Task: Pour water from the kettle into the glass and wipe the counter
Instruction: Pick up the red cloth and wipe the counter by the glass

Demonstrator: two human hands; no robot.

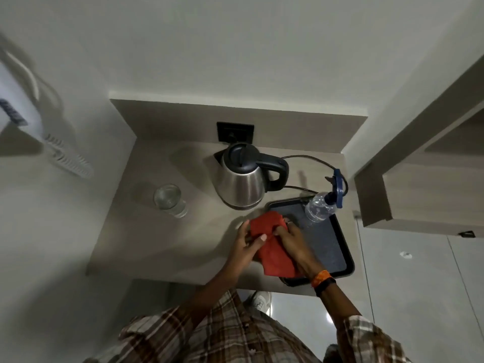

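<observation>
Head view: left hand [246, 241] and right hand [290, 238] both close their grip on the red cloth [272, 244], above the tabletop [157, 237] at the tray [337, 247] edge. Kettle [243, 179] stands behind; glass [169, 199] stands left, well apart.

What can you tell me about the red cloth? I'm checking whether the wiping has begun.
The red cloth is a soft, matte fabric, bunched and partly folded. Both hands hold it: the left hand grips its left edge with the thumb on top, the right hand pinches its upper right part. It sits over the counter's front area, overlapping the dark tray's left edge. Whether it touches the counter cannot be told.
</observation>
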